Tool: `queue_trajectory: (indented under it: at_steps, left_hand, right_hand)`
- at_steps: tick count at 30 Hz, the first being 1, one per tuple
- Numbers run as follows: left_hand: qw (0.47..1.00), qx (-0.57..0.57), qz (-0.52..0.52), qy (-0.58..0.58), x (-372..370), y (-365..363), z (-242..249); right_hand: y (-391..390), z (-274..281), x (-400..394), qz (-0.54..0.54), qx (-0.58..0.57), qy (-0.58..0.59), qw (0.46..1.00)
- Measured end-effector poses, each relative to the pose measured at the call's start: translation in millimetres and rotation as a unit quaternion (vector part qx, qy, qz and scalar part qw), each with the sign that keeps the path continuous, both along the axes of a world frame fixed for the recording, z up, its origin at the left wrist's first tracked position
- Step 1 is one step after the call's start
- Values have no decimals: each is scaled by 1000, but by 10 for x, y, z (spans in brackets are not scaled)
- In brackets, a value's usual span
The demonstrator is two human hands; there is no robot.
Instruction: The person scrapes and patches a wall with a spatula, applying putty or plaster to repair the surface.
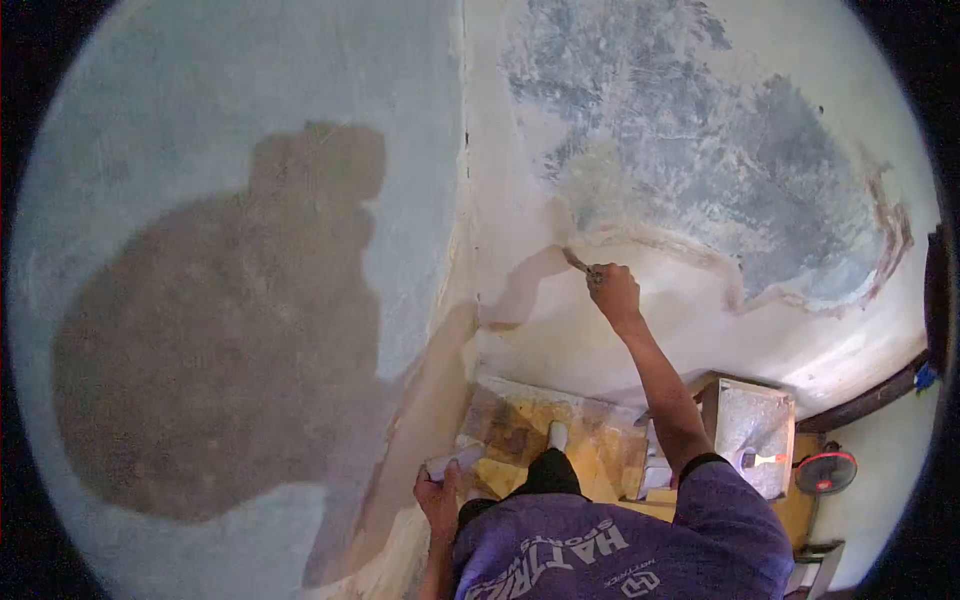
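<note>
My right hand point(614, 292) is closed around a small hand tool point(575, 260) with a thin brownish tip. The tip meets the pale wall point(560, 330) right below the lower left edge of a rough grey-blue patch point(690, 140). Brownish marks point(690, 248) run along that patch's lower border. Lower down, near the wall corner, my left hand point(437, 500) grips a whitish flat piece point(453, 463) from beneath, thumb over its near side. Its exact kind does not show.
A blue-grey wall point(250, 60) bearing a large shadow point(220, 350) rises on my left. Below are a yellowish-brown floor point(520, 425) and my foot point(558, 435). At right, a table point(745, 410) carries a red-and-white-handled tool point(768, 460), beside a round red-rimmed object point(825, 472).
</note>
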State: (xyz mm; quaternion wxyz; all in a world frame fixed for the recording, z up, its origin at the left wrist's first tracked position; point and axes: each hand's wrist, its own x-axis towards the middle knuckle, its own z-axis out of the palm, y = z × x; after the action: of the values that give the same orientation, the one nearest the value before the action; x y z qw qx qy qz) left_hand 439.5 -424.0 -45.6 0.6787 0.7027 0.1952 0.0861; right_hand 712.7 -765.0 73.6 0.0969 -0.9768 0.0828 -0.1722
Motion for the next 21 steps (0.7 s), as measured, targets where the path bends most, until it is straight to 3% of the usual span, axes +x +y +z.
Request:
queue_trajectory:
  at_steps: [2, 6, 10, 13, 21]
  left_hand:
    - [1000, -12, 3, -26, 95, 37, 85]
    - [996, -83, 24, -38, 305, -36, 350]
    - [996, -91, 1, -23, 380, -134, 472]
    - [998, -56, -31, 19, 409, -134, 486]
    - [994, -44, -89, 38, 440, -240, 591]
  right_hand:
    - [75, 205, -137, -30, 53, -12, 998]
    - [-126, 308, -446, 20, 138, -86, 986]
    - [-223, 86, -585, 52, 99, -92, 989]
    - [-355, -126, -357, 2, 84, -70, 994]
    - [-340, 10, -221, 6, 83, -84, 993]
